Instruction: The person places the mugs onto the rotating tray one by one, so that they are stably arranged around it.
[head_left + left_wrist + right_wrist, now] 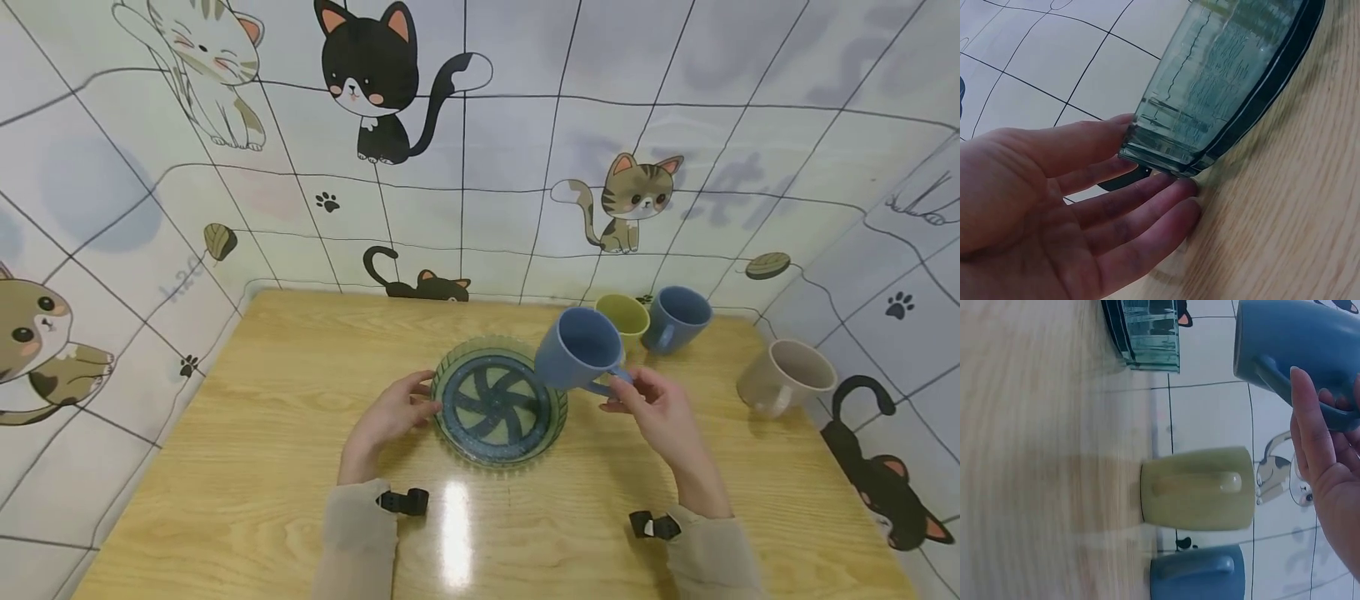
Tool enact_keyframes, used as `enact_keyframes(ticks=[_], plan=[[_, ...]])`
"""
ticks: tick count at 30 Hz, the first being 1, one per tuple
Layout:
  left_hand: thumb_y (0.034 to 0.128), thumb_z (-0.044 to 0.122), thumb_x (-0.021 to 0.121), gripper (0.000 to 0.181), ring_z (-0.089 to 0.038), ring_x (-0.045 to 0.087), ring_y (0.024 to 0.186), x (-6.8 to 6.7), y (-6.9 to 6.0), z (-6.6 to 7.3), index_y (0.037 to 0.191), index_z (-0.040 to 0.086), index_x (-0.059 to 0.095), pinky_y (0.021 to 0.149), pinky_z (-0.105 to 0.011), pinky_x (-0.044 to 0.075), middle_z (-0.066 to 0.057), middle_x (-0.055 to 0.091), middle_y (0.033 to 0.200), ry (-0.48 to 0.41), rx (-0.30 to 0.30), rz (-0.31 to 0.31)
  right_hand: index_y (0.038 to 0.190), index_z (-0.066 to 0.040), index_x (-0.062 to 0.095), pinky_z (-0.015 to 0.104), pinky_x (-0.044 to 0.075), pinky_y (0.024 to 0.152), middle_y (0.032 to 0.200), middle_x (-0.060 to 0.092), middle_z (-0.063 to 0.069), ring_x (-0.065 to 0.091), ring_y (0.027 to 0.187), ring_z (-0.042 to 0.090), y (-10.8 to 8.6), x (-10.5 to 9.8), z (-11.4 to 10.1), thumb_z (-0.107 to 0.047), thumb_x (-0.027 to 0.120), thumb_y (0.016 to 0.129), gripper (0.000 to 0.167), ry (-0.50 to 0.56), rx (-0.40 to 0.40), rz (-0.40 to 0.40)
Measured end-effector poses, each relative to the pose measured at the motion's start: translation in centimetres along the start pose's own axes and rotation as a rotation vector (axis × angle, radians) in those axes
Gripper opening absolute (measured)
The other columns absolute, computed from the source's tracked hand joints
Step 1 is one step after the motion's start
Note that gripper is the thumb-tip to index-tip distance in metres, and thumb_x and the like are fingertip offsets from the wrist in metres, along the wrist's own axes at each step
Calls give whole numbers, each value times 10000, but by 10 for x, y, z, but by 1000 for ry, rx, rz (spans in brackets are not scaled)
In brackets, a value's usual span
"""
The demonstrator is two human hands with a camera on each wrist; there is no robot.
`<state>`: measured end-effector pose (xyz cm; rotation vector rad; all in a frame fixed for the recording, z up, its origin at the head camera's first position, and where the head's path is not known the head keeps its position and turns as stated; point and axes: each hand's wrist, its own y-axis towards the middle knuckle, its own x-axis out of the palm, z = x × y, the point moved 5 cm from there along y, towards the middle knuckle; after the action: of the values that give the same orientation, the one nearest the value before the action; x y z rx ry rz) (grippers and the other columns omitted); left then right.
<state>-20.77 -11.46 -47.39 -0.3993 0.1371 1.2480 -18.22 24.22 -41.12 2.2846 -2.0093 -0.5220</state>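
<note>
The fingers of my left hand (396, 415) are spread and touch the side and rim of the green glass bowl (495, 408), which sits on the bench (262, 467). The fingers of my right hand (663, 412) pinch the handle of a blue mug (570, 354). It hangs higher than the bowl's right rim, with a gap between them. A yellow-green mug (1194, 497) and another blue mug (677, 327) stand side by side near the back edge. A beige mug (765, 383) stands by the right edge. Wide wood runs from my left hand to the left edge.
</note>
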Motion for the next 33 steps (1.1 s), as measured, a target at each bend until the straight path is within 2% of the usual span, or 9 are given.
enact_keyframes(ticks=[6, 11, 14, 17, 20, 24, 29, 33], plan=[[949, 73, 637, 576, -257, 643, 935, 1, 2, -3, 1473, 30, 402, 749, -404, 547, -215, 545, 1294, 35, -9, 11, 998, 166, 593, 400, 571, 717, 922, 564, 317, 684, 774, 263, 30, 16, 9, -15, 597, 966, 184, 23, -16, -75], [950, 71, 635, 579, -259, 647, 931, -1, 2, -2, 1475, 28, 396, 754, -403, 549, -222, 542, 1293, 42, 0, 17, 1059, 127, 617, 421, 569, 739, 975, 610, 295, 662, 853, 409, 53, 29, 11, -54, 586, 981, 199, -2, -13, -127], [952, 74, 631, 575, -260, 650, 921, 0, 2, -1, 1475, 30, 395, 755, -409, 547, -222, 543, 1294, 46, 2, 12, 1076, 151, 601, 451, 562, 758, 952, 598, 306, 628, 882, 496, 62, 35, 9, -47, 570, 989, 219, 2, 12, -156], [953, 75, 628, 574, -258, 649, 918, 1, 2, 1, 1476, 33, 396, 758, -409, 543, -220, 543, 1296, 46, 1, 4, 1083, 187, 581, 494, 550, 766, 929, 576, 331, 616, 881, 527, 68, 40, 4, -32, 562, 990, 238, 2, 34, -184], [951, 73, 630, 577, -258, 648, 915, 1, 2, 1, 1476, 30, 395, 761, -409, 541, -224, 541, 1295, 46, 2, 4, 1041, 167, 595, 512, 544, 766, 925, 589, 323, 679, 856, 408, 74, 44, 1, -31, 564, 989, 207, -19, 30, -209], [950, 64, 627, 574, -261, 642, 919, 1, 2, 2, 1472, 10, 392, 765, -416, 542, -240, 542, 1287, 57, 19, 9, 996, 134, 610, 503, 550, 770, 929, 587, 329, 698, 864, 287, 86, 47, 17, -63, 570, 993, 201, -17, 29, -241], [952, 79, 630, 574, -253, 640, 924, 2, 2, 2, 1472, 17, 396, 769, -412, 541, -228, 547, 1289, 67, 19, 10, 1027, 176, 586, 498, 549, 773, 998, 546, 388, 628, 937, 479, 94, 48, 36, -72, 569, 994, 251, 28, 32, -276], [955, 93, 631, 572, -237, 635, 930, 1, 3, 0, 1473, 24, 399, 767, -408, 536, -214, 553, 1292, 79, 19, 16, 1063, 197, 571, 513, 540, 788, 1042, 534, 407, 568, 969, 568, 97, 49, 41, -62, 571, 991, 269, 57, 36, -317]])
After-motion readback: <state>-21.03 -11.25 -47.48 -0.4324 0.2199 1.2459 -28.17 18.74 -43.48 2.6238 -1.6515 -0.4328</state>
